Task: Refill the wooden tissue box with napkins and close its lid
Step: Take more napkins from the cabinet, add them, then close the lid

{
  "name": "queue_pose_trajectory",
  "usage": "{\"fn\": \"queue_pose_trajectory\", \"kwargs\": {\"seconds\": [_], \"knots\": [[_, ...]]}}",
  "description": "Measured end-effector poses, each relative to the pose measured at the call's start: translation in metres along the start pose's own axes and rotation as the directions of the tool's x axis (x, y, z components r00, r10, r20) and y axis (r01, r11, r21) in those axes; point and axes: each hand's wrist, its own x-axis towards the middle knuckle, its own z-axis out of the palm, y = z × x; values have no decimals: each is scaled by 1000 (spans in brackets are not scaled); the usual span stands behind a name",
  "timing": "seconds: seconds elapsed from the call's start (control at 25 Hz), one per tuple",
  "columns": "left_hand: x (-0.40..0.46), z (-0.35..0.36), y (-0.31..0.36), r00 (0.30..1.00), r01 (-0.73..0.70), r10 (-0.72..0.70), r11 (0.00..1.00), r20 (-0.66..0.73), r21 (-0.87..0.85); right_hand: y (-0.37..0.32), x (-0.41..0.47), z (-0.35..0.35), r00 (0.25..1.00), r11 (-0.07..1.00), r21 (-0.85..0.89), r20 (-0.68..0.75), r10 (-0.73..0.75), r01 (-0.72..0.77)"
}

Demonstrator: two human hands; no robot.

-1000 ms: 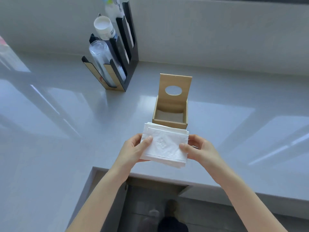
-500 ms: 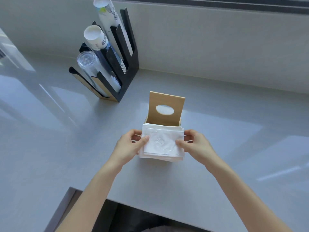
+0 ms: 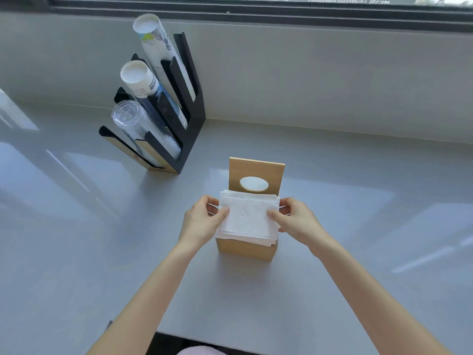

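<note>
The wooden tissue box (image 3: 244, 251) stands on the grey counter, its lid (image 3: 256, 170) with an oval hole raised upright at the far side. A white stack of napkins (image 3: 247, 221) lies flat over the box's open top, covering the opening. My left hand (image 3: 202, 222) grips the stack's left edge, thumb on top. My right hand (image 3: 298, 221) grips its right edge the same way. Whether the stack has entered the box I cannot tell.
A black cup holder (image 3: 189, 129) with tilted stacks of paper and clear plastic cups (image 3: 128, 121) stands at the back left. A grey wall (image 3: 332, 80) under a window frame runs behind the counter (image 3: 358, 226). The counter's front edge lies near my arms.
Both hands carried the napkin stack forward from in front of the box until it lies over the box's open top. The view has moved closer to the wall.
</note>
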Motion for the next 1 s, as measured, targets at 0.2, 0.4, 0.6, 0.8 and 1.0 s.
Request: {"fn": "queue_pose_trajectory", "kwargs": {"seconds": [0.2, 0.4, 0.6, 0.8, 1.0], "knots": [[17, 4, -6, 999, -16, 10, 989, 43, 149, -2, 8, 7, 999, 987, -161, -45, 10, -17], [20, 16, -6, 968, -233, 246, 824, 44, 516, -4, 13, 16, 994, 865, -501, -107, -32, -26], [19, 26, -7, 889, -412, 428, 589, 164, 695, -13, 16, 25, 981, 654, -756, -105, -163, 28], [22, 31, -6, 833, -497, 430, 309, 347, 811, -7, 26, 38, 980, 471, -880, -29, -198, 69], [26, 37, -8, 839, -520, 340, 269, 425, 811, -7, 28, 45, 981, 359, -926, 53, -188, 119]]}}
